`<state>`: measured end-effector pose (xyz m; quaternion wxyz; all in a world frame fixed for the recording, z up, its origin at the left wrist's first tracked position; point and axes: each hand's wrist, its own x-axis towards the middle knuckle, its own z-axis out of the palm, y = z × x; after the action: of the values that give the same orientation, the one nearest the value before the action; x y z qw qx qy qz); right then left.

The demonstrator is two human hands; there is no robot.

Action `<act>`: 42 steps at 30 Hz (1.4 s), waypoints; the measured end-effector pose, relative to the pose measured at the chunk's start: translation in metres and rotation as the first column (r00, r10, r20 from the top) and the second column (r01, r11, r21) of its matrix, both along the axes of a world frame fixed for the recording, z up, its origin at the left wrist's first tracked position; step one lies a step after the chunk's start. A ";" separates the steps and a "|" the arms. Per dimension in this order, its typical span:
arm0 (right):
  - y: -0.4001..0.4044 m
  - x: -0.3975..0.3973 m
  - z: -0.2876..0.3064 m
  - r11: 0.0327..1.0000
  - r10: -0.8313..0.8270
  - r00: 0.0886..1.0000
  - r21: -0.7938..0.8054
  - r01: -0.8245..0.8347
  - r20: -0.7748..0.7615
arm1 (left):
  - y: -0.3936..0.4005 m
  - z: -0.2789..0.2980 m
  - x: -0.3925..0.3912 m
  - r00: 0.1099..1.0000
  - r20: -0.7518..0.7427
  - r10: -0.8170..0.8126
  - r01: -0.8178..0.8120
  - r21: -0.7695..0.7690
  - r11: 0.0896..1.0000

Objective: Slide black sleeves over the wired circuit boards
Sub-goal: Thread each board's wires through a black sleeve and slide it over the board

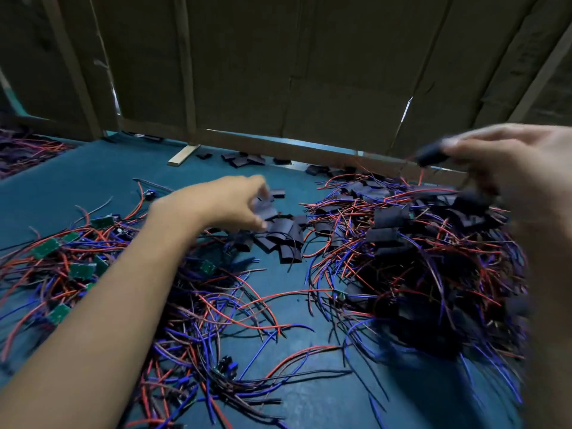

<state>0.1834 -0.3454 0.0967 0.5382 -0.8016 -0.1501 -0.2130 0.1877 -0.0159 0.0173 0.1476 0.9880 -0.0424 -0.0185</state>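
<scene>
Black sleeve (265,209) pinched by left hand (235,201) above the sleeve pile (283,239); right hand (507,168) pinches a sleeved board (431,156).

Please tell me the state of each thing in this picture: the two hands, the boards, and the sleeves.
left hand: pinches a loose black sleeve above the sleeve pile.
right hand: raised, holds a sleeved board with wires hanging.
bare green boards: unsleeved, tangled in wires, at the left.
sleeved boards heap: covered, piled at the right.
</scene>
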 end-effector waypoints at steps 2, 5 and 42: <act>-0.026 0.002 -0.004 0.959 -0.174 0.976 -0.248 0.137 -0.133 | 0.003 -0.018 0.003 0.984 -0.176 0.043 -0.013 0.171 0.985; -0.043 0.010 -0.012 0.872 -0.384 0.883 -0.422 0.249 -0.271 | 0.006 -0.023 0.004 0.981 -0.185 0.056 -0.027 0.158 0.987; 0.119 -0.024 -0.071 0.186 0.211 0.783 -0.762 -0.620 -0.585 | -0.004 -0.038 0.017 0.973 -0.228 -0.038 0.063 0.102 0.993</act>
<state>0.1590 -0.2264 0.0256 0.0286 -0.9061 -0.3612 0.2183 0.2043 -0.0197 -0.0212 0.0968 0.9847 -0.0493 -0.1364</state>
